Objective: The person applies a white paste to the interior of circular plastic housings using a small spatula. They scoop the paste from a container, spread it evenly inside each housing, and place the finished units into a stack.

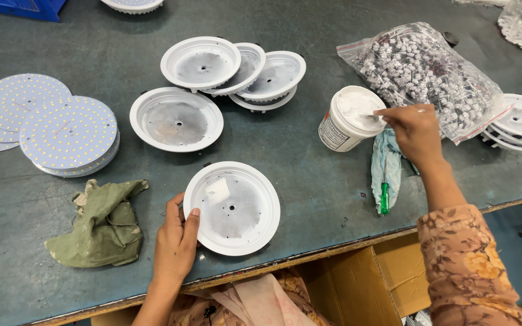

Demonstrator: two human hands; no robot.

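Left hand (pixel 175 241) pinches the near round white housing (pixel 232 208) by its rim; right hand (pixel 414 128) grips a thin tool, tip buried in the white paste tub (pixel 350 119).

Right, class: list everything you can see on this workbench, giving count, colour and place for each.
lamp housing: one, white, near edge, white paste dab inside
empty housings: several, white, centre and far right
LED discs: stacked, white, left
paste tub: one, white, open, right of centre
bag of small parts: one, clear, far right
green rag: one, near left
blue cloth: one, below tub
screwdriver: one, green handle, on cloth
left hand: holds lamp housing rim
right hand: holds thin stick in tub
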